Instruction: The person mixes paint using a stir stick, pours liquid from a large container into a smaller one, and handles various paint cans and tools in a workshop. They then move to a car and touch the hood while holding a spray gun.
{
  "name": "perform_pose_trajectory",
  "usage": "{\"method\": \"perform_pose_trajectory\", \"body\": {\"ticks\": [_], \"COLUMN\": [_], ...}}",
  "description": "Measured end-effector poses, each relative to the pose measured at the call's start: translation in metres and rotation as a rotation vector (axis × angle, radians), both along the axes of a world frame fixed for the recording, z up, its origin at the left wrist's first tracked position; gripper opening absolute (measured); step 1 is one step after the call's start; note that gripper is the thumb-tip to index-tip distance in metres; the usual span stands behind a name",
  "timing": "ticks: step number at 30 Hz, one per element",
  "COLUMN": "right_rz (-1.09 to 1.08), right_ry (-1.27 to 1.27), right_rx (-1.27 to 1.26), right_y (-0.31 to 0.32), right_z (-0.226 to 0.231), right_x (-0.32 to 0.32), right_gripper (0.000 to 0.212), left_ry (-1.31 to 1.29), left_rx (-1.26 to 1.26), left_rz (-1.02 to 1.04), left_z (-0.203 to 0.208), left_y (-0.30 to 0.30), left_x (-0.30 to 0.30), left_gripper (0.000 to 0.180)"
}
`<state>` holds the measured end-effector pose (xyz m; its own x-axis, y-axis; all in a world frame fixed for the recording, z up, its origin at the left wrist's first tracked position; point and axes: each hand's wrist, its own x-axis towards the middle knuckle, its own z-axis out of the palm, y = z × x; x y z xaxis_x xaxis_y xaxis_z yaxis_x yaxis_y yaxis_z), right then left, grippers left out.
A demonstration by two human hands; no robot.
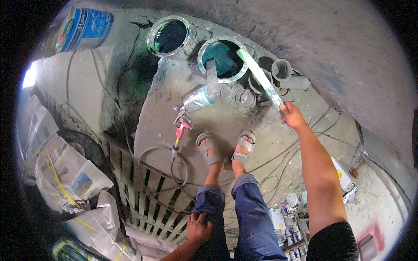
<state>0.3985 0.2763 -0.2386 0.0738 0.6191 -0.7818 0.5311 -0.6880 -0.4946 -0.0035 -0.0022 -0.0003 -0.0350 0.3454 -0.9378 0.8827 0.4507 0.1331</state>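
Note:
My right hand (292,115) grips the lower end of a long, flat stirring stick (260,77) with pale green and white paint on it. The stick's far tip lies over the right rim of a paint bucket (227,80) with dark teal paint inside. Left of it stands a second bucket (151,42) with dark paint and a smeared rim. My left hand (199,227) rests on my left thigh, holding nothing, its fingers loosely apart. On the floor, nearer than the buckets, lies a spray gun (182,123) with a silvery cup (199,99).
A hose (186,167) loops from the spray gun across slatted bars (150,195). Clear cups (281,69) sit right of the buckets. A blue can (93,26) stands far left, newspaper-covered parts (69,169) at the left, and small cans (292,201) at the lower right.

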Motion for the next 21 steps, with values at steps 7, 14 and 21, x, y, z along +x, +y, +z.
{"method": "perform_pose_trajectory", "body": {"ticks": [7,14,21], "right_rz": [-0.033,0.067,-0.327], "right_ry": [-0.126,-0.339,0.124], "right_rx": [0.025,0.319,0.169], "right_y": [-0.072,-0.105,-0.139], "right_z": [0.065,0.160,0.269], "right_x": [0.052,0.043,0.004], "right_gripper": [0.041,0.062,0.067], "left_ry": [0.003,0.021,0.026], "left_rx": [-0.032,0.018,-0.124], "left_rz": [0.004,-0.111,-0.246], "left_z": [0.008,0.015,0.033], "left_y": [0.012,0.013,0.033], "left_x": [0.005,0.001,-0.011], "left_gripper": [0.044,0.045,0.056]}}
